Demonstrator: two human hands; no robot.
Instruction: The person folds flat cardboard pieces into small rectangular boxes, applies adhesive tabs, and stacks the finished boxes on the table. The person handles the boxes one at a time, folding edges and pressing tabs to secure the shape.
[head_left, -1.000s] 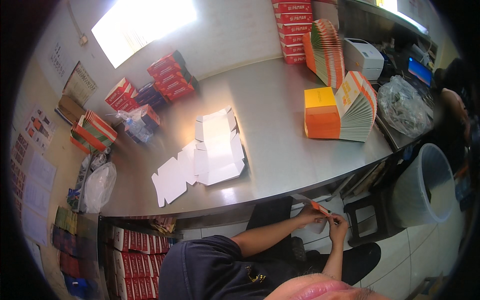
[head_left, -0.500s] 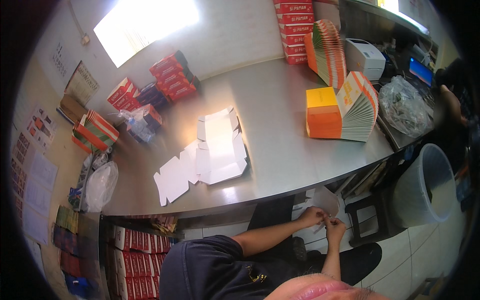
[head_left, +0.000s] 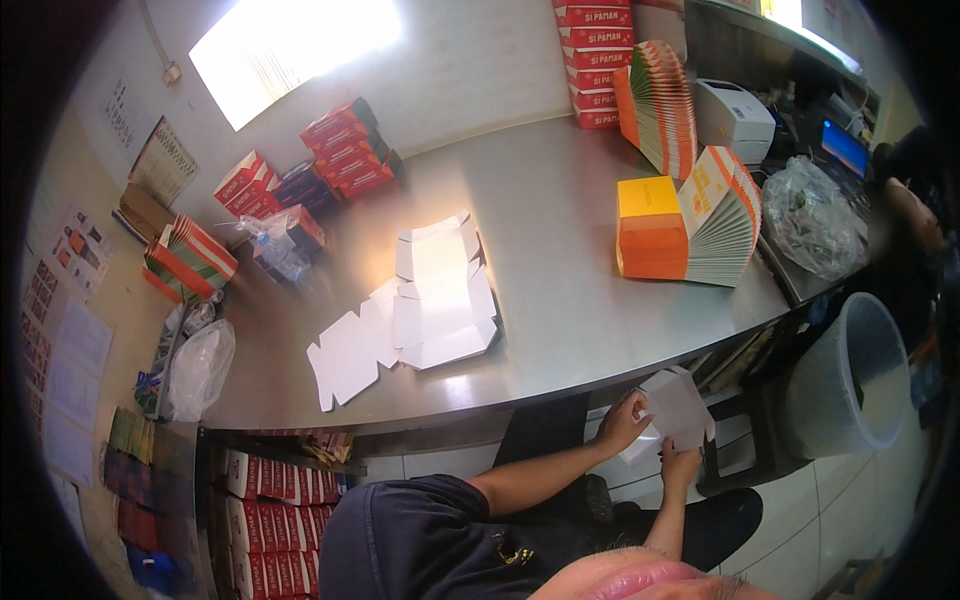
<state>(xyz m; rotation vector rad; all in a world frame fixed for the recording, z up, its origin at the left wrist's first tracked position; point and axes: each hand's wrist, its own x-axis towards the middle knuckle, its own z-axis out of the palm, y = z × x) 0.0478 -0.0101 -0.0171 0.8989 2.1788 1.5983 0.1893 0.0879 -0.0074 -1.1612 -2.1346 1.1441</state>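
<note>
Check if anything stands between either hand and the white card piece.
Nothing visible does: the left hand is right at the left edge of the white card piece, and the right hand is at its lower edge.

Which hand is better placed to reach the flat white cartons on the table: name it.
Left, I'd judge: the left hand is nearer the flat white cartons; the right hand sits farther right. Both hands are on the white card, so the left would need freeing.
</note>
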